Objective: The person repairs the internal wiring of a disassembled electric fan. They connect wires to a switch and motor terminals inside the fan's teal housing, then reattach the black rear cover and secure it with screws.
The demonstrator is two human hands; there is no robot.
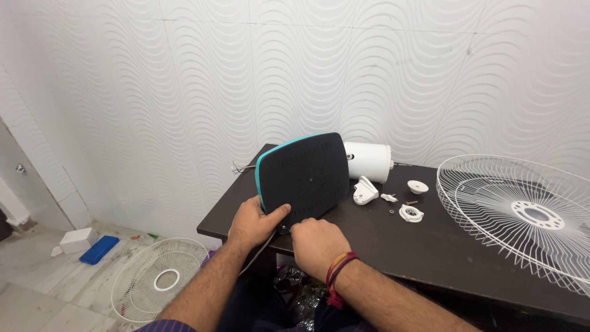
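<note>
White wavy-textured wall tiles behind dark brown wooden table [442,252]. Black rounded-square plastic fan base with teal edge [302,178] stands tilted on table's near-left part. Left hand [253,222] curled round its lower left corner, thumb on the matte face. Right hand [317,243] closed at its bottom edge; what the fingers pinch, cannot tell. White cylindrical motor housing [369,162] behind, white wire grille [522,212] lying right
</note>
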